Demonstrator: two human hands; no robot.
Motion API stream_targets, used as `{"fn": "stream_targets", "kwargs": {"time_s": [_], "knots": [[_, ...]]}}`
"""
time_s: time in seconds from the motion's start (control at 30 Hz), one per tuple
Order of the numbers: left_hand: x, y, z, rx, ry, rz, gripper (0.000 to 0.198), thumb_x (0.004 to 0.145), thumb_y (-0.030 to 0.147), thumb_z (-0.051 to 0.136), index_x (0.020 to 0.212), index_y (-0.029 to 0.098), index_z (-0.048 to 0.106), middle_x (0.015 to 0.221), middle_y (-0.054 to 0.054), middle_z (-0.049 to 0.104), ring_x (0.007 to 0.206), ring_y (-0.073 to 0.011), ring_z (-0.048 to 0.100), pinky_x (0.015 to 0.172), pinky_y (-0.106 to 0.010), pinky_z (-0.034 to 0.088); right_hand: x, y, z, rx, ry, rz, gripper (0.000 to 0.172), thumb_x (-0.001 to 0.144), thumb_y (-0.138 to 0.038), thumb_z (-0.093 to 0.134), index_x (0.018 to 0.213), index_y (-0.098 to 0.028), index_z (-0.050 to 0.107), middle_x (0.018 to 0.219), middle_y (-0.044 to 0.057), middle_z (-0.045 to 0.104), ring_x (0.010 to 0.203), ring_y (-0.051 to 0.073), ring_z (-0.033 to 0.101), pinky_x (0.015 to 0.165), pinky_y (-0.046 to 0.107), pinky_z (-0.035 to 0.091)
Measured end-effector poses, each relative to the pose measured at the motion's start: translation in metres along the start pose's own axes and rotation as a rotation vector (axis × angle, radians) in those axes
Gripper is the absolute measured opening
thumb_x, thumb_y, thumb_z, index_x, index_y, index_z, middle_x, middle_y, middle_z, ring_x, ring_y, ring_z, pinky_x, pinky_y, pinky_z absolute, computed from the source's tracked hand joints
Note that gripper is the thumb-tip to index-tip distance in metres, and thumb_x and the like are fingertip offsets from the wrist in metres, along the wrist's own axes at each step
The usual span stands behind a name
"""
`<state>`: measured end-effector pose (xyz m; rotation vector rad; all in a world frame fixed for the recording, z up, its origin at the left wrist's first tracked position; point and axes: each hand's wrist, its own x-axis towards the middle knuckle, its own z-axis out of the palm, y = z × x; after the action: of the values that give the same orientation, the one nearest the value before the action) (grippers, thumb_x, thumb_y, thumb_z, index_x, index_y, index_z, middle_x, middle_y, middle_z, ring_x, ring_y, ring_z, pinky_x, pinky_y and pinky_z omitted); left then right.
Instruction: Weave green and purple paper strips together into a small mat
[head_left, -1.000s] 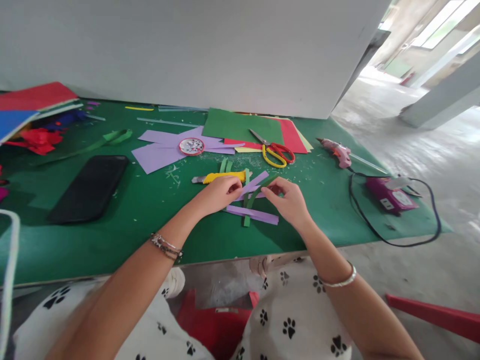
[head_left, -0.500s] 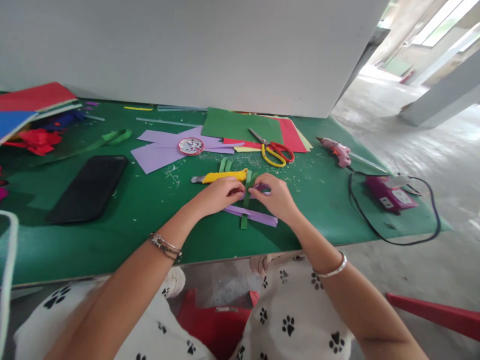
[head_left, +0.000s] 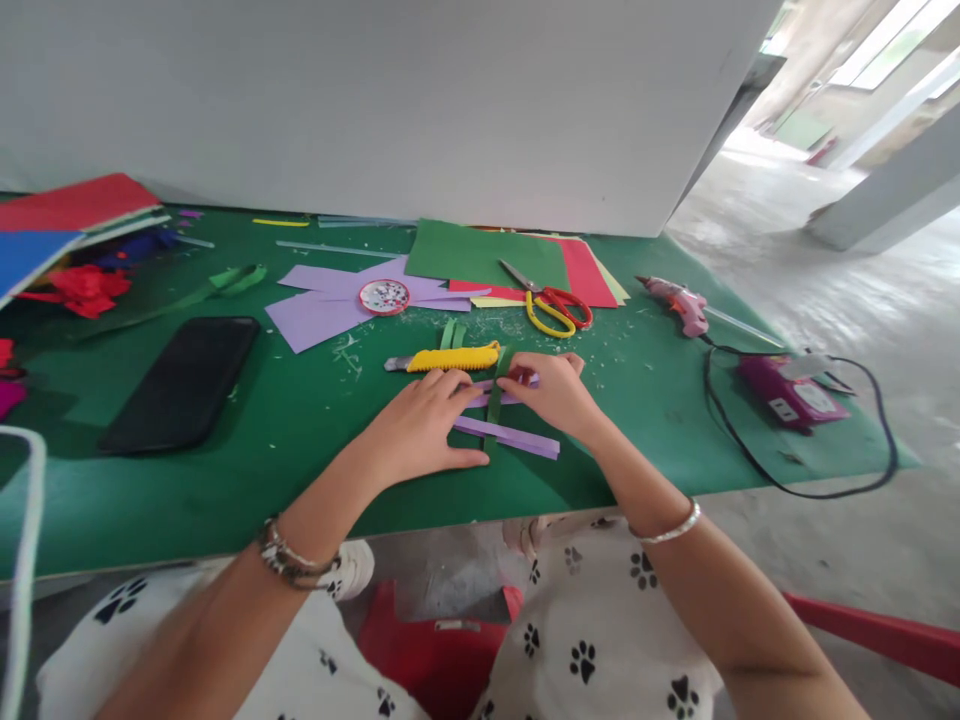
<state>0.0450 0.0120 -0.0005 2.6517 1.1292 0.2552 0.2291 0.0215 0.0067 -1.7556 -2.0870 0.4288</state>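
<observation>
On the green table, purple paper strips (head_left: 517, 438) cross a green strip (head_left: 494, 402). My left hand (head_left: 424, 425) lies at the left of the crossing strips, fingers spread, its thumb near the green strip's lower end and its fingertips on the upper purple strip. With its fingers pinched, my right hand (head_left: 551, 393) holds the strips near the upper crossing; the fingers hide the exact grip. A yellow utility knife (head_left: 454, 358), blade out to the left, lies just above my left hand. Short green strips (head_left: 452, 334) are behind the knife.
Scissors (head_left: 551, 303) lie on coloured sheets (head_left: 487, 255) at the back. A small round dish (head_left: 384, 296) sits on purple paper (head_left: 322, 313). A black phone (head_left: 181, 384) is at left; a pink glue gun (head_left: 682, 305) and a corded purple box (head_left: 791, 390) are at right.
My left hand has opened from its pinch and moved down and left, its thumb now near the strip's lower end. My right hand stays at the upper crossing. The view has shifted slightly.
</observation>
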Motion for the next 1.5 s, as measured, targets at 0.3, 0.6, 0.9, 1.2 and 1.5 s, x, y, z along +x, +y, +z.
{"fn": "stream_targets", "kwargs": {"time_s": [0.3,0.6,0.9,1.2,1.5], "knots": [[0.003,0.004,0.012,0.032,0.057,-0.036,0.048,0.077,0.043,0.059,0.116,0.016,0.05,0.118,-0.011,0.051,0.11,-0.0271,0.045,0.091,-0.041,0.036,-0.002,0.001,0.001,0.038,-0.014,-0.009,0.011,0.076,-0.025,0.058,0.069,-0.022,0.066,0.074,-0.002,0.065,0.068,0.013,0.054,0.072,0.034,0.022],[0.002,0.008,0.011,-0.002,0.119,-0.05,0.049,0.074,0.048,0.057,0.11,0.016,0.054,0.113,-0.011,0.054,0.107,-0.0291,0.048,0.09,-0.046,0.036,-0.003,-0.005,0.008,0.018,0.005,0.024,0.01,0.07,-0.023,0.061,0.061,-0.02,0.064,0.072,-0.001,0.063,0.071,0.015,0.054,0.062,0.03,0.021],[0.004,0.014,0.015,0.026,0.173,-0.065,0.058,0.063,0.06,0.063,0.099,0.014,0.056,0.105,-0.012,0.056,0.101,-0.0298,0.05,0.09,-0.044,0.037,-0.001,-0.006,0.012,0.034,0.031,0.088,0.013,0.072,-0.025,0.059,0.061,-0.019,0.063,0.069,-0.001,0.063,0.067,0.014,0.052,0.062,0.029,0.02],[0.001,0.015,0.014,0.059,0.242,0.124,0.037,0.072,0.041,0.066,0.098,0.018,0.055,0.106,-0.007,0.057,0.099,-0.024,0.051,0.09,-0.04,0.031,-0.001,-0.005,0.012,0.107,0.108,0.126,0.014,0.07,-0.027,0.059,0.058,-0.019,0.061,0.058,-0.002,0.061,0.058,0.013,0.051,0.063,0.03,0.024],[-0.005,0.016,0.011,0.274,0.256,0.356,0.006,0.083,0.018,0.055,0.077,0.017,0.057,0.083,-0.001,0.062,0.082,-0.0161,0.054,0.08,-0.033,0.027,-0.002,0.001,0.01,0.12,0.107,0.071,0.01,0.07,-0.024,0.06,0.062,-0.019,0.061,0.065,-0.001,0.06,0.06,0.012,0.051,0.065,0.03,0.031]]}}
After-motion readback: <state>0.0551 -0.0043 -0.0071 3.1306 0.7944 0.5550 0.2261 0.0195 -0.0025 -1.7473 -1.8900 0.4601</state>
